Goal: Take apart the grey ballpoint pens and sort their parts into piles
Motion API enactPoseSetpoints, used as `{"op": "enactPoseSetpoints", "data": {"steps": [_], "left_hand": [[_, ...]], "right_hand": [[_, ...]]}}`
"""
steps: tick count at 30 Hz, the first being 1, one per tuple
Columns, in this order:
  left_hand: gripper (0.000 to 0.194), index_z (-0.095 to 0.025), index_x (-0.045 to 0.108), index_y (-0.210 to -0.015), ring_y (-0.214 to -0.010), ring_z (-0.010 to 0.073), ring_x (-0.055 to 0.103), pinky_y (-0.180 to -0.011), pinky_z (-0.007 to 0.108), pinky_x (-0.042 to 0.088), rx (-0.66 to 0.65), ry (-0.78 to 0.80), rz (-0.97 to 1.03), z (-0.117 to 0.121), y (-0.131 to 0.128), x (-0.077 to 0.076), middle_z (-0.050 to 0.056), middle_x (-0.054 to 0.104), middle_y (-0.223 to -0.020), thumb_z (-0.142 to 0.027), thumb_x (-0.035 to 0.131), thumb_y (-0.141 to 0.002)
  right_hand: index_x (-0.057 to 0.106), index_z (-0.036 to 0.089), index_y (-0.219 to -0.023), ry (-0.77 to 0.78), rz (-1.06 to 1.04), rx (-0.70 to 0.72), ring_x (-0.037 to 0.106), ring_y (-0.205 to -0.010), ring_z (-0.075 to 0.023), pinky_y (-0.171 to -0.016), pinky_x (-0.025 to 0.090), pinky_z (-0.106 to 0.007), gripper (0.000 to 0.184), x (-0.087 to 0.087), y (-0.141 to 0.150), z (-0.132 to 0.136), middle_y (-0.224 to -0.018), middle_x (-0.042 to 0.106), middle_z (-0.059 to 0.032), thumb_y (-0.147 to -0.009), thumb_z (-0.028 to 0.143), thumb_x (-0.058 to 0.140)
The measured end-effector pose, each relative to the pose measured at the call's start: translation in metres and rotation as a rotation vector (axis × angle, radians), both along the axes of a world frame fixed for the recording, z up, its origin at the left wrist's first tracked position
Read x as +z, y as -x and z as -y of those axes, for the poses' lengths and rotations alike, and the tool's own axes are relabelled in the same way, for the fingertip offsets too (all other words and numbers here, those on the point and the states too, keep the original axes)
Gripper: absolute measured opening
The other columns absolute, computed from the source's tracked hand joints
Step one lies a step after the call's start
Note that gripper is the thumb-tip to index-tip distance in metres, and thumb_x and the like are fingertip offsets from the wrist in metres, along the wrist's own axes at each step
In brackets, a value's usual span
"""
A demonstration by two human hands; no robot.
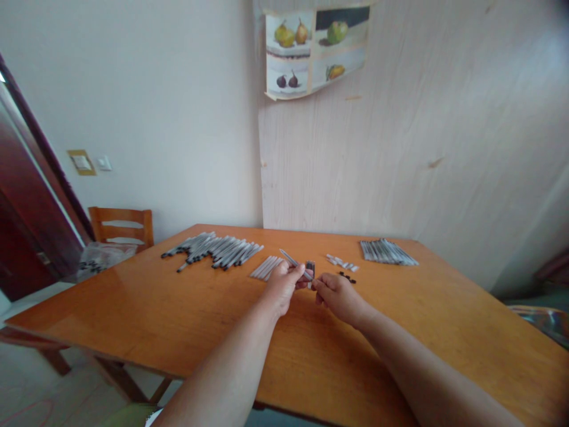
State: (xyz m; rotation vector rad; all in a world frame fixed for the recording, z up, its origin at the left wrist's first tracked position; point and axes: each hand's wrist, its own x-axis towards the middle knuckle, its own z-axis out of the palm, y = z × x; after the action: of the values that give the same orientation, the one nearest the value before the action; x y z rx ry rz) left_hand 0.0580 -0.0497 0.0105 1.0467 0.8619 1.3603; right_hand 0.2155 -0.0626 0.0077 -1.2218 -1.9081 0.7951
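Note:
My left hand (283, 286) is closed around a slim clear-grey pen (288, 257), whose tip points up and to the left. My right hand (336, 294) is pinched at the pen's lower right end; whatever sits between its fingertips is too small to make out. Just behind the hands lies a group of black pieces (310, 266), partly covered by the left fingers. Clear plastic tubes (265, 268) lie side by side left of my left hand. Past my right hand are small whitish pieces (342, 263) and several small black plugs (348, 277).
A wide heap of pens with black ends (217, 249) spreads over the table's (200, 314) left rear. Another bundle of pens (387, 251) lies at the right rear. A wooden chair (122, 228) with a plastic bag (104, 258) stands beyond the left edge. The wall borders the far side.

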Motion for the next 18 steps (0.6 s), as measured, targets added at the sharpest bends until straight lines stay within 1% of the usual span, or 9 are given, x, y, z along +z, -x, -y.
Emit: {"op": "enactPoseSetpoints", "data": {"steps": [8,13,18], "left_hand": [[0.031,-0.015,0.057,-0.089,-0.071,0.0160,0.068,-0.061,0.024,0.050,0.004,0.004,0.016,-0.0016,0.0010,-0.0009,0.009,0.072,-0.084,-0.037,0.074,-0.074],[0.032,-0.015,0.056,-0.089,-0.070,0.0153,0.068,-0.063,0.025,0.051,-0.005,0.001,0.025,-0.0001,0.0010,0.0004,0.010,0.072,-0.086,-0.036,0.074,-0.074],[0.032,-0.016,0.054,-0.087,-0.070,0.0156,0.068,-0.061,0.024,0.050,0.017,0.013,0.007,0.0020,0.0008,0.0031,0.010,0.072,-0.084,-0.037,0.073,-0.074]], "right_hand": [[0.056,0.018,-0.068,-0.015,0.045,-0.012,0.052,-0.053,-0.0119,-0.055,0.037,-0.024,0.030,0.0060,0.0008,0.0021,-0.057,0.062,-0.0014,-0.090,0.035,0.044],[0.057,0.018,-0.068,-0.010,0.041,-0.003,0.051,-0.051,-0.0118,-0.053,0.036,-0.023,0.031,0.0053,0.0002,0.0008,-0.057,0.062,-0.0017,-0.090,0.036,0.044],[0.056,0.018,-0.064,-0.050,0.068,-0.012,0.050,-0.051,-0.0112,-0.052,0.034,-0.023,0.033,0.0048,0.0004,0.0014,-0.055,0.059,-0.0008,-0.090,0.035,0.045]]}}
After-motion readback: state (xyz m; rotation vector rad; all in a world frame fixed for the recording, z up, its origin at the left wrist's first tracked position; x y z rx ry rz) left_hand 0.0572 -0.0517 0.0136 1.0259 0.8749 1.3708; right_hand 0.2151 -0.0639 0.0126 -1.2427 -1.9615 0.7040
